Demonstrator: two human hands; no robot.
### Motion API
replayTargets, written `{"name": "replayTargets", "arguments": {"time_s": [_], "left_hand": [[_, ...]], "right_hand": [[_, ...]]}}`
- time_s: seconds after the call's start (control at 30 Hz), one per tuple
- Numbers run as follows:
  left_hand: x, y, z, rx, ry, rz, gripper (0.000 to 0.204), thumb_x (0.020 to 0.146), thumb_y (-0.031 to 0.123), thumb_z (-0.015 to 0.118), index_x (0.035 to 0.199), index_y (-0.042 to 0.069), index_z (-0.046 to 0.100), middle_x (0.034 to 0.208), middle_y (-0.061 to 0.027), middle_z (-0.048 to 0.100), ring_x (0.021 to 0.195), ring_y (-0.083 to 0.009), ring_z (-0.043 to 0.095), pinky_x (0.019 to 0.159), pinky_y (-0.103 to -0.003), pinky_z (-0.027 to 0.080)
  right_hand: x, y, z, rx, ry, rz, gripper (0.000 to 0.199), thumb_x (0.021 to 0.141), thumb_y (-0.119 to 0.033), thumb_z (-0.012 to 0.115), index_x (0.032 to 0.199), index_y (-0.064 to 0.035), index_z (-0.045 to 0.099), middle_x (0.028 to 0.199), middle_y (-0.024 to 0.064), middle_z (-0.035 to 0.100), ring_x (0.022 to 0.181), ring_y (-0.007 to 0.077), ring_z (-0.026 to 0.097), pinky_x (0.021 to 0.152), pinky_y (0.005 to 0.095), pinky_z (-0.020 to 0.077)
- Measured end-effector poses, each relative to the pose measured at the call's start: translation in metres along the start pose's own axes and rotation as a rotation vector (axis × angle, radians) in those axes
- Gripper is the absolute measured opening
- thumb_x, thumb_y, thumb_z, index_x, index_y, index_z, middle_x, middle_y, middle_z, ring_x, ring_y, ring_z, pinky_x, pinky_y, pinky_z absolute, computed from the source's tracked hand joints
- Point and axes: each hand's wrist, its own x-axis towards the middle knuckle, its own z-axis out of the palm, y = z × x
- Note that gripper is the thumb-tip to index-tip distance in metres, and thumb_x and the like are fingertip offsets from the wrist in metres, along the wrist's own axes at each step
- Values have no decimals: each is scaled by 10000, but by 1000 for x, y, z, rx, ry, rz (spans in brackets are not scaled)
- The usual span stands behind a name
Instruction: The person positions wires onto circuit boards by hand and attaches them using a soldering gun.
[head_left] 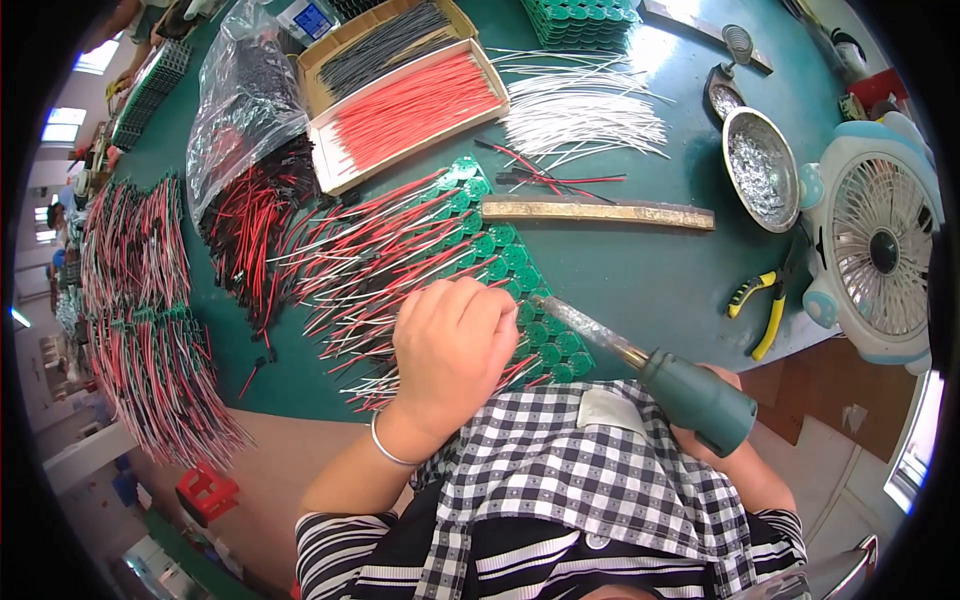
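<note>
Head view, frame centre: my left hand (455, 345) presses, fingers curled, on the wired green boards (500, 262); my right hand (722, 440) grips the soldering iron (650, 365). Most boards look wired; boxed red wires (415, 108) upper centre remain.

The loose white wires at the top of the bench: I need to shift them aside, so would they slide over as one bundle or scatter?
The white wires lie fanned out and unbound, so a push would probably scatter them. They look thin and slightly curved, hence likely floppy and light. Gathering them by hand seems safer than sliding them along the green bench.
</note>
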Motion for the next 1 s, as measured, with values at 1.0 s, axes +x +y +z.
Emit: {"name": "replayTargets", "arguments": {"time_s": [1.0], "left_hand": [[0, -3, 1, 91, -18, 53, 171, 671, 46, 694, 764, 111, 566, 732, -20, 538, 680, -220, 507, 631, -355, 382]], "right_hand": [[-23, 13, 2, -41, 47, 135, 282, 842, -237, 617, 1045, -43, 638, 878, 70, 659, 752, 245, 628, 717, 342, 481]]}}
